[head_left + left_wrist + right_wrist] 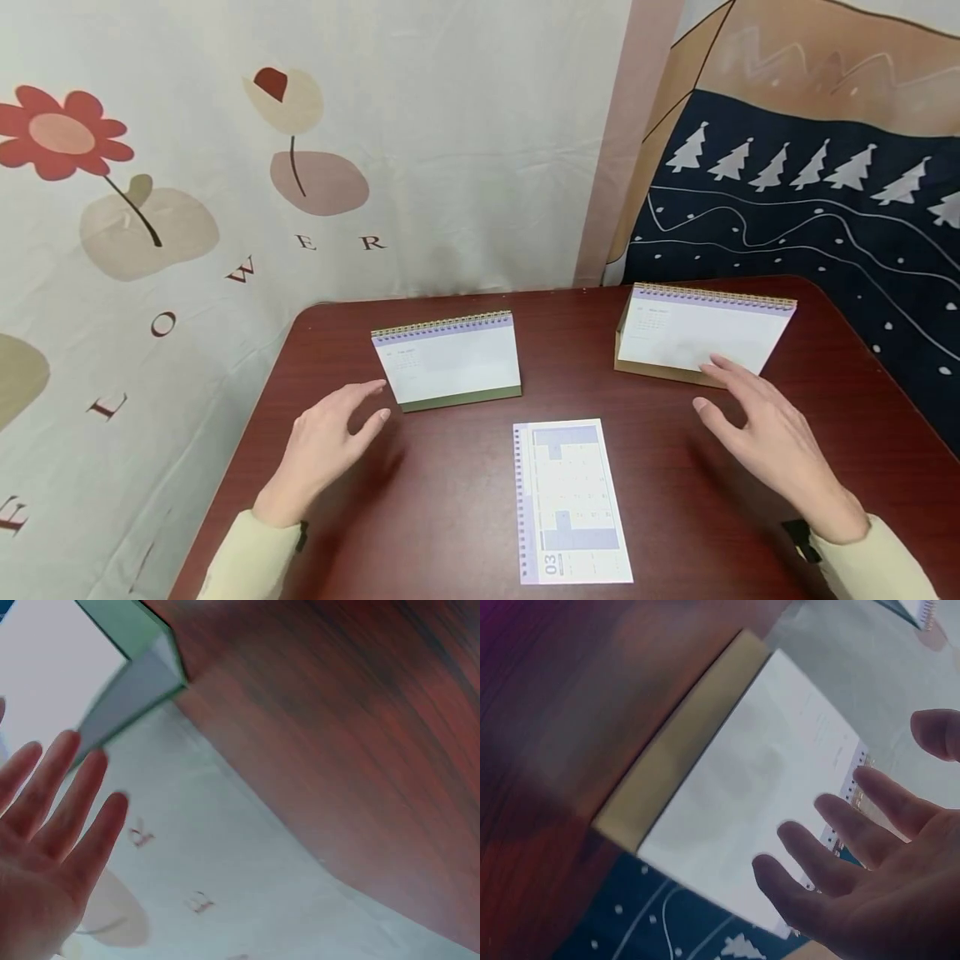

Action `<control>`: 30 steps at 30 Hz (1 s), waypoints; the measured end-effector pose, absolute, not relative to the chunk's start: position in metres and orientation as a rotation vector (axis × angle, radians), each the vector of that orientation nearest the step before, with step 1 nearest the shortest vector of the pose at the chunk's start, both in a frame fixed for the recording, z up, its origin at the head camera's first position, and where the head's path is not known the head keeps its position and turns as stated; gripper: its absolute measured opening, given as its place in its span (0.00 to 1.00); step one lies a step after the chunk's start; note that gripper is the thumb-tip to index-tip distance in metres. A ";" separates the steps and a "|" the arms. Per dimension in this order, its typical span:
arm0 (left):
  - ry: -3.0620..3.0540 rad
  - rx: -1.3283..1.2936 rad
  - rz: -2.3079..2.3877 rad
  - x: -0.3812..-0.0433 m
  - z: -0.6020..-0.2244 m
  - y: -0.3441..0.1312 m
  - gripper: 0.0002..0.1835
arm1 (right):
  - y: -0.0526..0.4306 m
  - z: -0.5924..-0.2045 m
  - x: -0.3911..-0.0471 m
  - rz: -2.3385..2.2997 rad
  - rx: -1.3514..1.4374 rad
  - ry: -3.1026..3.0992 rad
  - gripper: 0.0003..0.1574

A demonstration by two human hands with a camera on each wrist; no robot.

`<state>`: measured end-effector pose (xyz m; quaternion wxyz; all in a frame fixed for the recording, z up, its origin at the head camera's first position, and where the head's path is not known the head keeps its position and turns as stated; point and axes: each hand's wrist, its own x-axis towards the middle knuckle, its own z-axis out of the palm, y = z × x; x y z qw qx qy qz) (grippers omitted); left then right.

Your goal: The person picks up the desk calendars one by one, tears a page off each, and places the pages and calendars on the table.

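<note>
One punched page (576, 492), flat on the near worktop (435, 500)
Left hand (328, 446), fingers spread, holds nothing beside the green-based calendar (453, 362), far left; right hand (772, 446), likewise spread and holding nothing, is near the tan-based calendar (690, 333), far right. Both calendars stand tented, probably so their sheets face the near side.
</note>
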<state>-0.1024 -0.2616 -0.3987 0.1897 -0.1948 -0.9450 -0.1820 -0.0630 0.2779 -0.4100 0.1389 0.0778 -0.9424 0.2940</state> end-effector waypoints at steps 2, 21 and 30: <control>-2.539 -0.599 -0.503 -0.098 -0.399 -0.251 0.20 | 0.282 -0.411 -0.061 0.809 0.227 -2.710 0.36; -2.470 -1.125 -0.676 -0.092 -0.392 -0.108 0.35 | 0.326 -0.414 -0.068 0.613 0.054 -2.619 0.49; -2.669 -1.132 -0.721 -0.117 -0.395 -0.063 0.42 | 0.337 -0.415 -0.081 0.749 -0.031 -2.644 0.54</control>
